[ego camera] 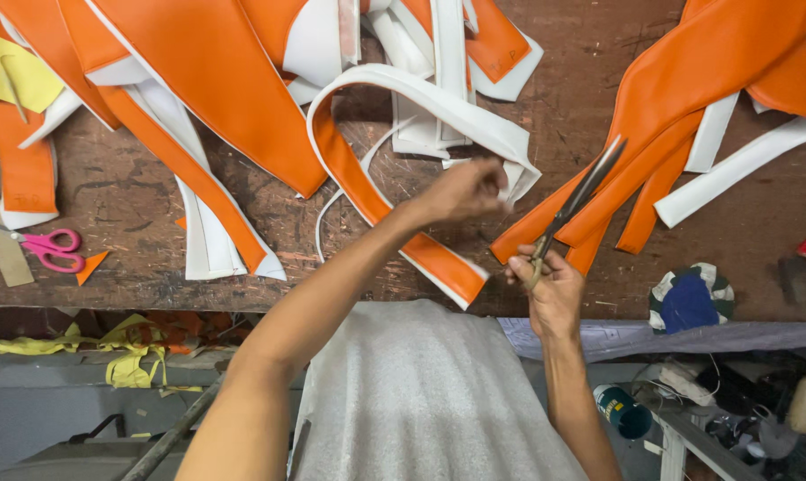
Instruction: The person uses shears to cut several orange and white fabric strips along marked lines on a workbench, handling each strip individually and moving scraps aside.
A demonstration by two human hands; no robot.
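- My left hand (pixel 463 190) is out over the bench, fingers curled onto the looped orange-and-white strip (pixel 367 191); hand is motion-blurred, so I can't tell whether it really pinches the white edge or just touches it.
- My right hand (pixel 550 283) is closed around the handles of the metal scissors (pixel 581 200), blades up and away from me, just slightly parted, tips over the orange pieces on the right (pixel 688 80).
- Looped strip lies between my two hands and a little ahead: one end by the bench's near edge just left of my right hand, the loop bending back under my left hand.
- No real containers on the bench; below its edge at right sits a small teal cup-like thing (pixel 618 410), contents not visible.
- Strip looks: orange face, white foam-like backing and white border, long, narrow, folded into a U.
- Wooden bench (pixel 135 205) is worn and scratched; more orange-and-white cut pieces piled top left (pixel 198 71).
- Pink-handled scissors (pixel 51 248) lie far left, well apart from both hands.
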